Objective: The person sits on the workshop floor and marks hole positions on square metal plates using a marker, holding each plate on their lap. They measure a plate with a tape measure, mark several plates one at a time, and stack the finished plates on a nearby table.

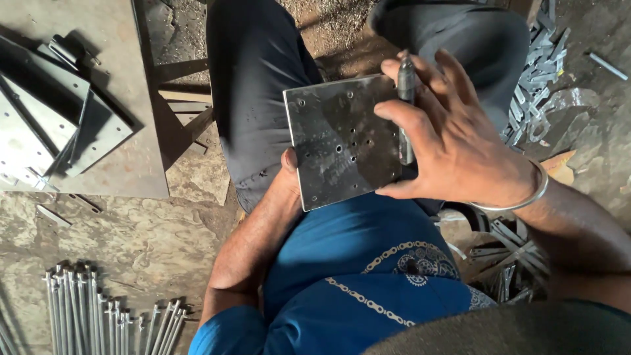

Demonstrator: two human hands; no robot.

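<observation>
Your left hand (287,172) grips the drilled steel plate (342,138) from beneath while your right hand (453,141) fingers clamp a dark punch (406,112) against its edge, many holes already made.

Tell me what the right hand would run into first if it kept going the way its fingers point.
The right hand points its fingers up-left over the square metal plate, holding a dark rod. Going straight on, it would probably meet the person's dark-trousered thigh beyond the plate's edge, though depth is unclear.
</observation>
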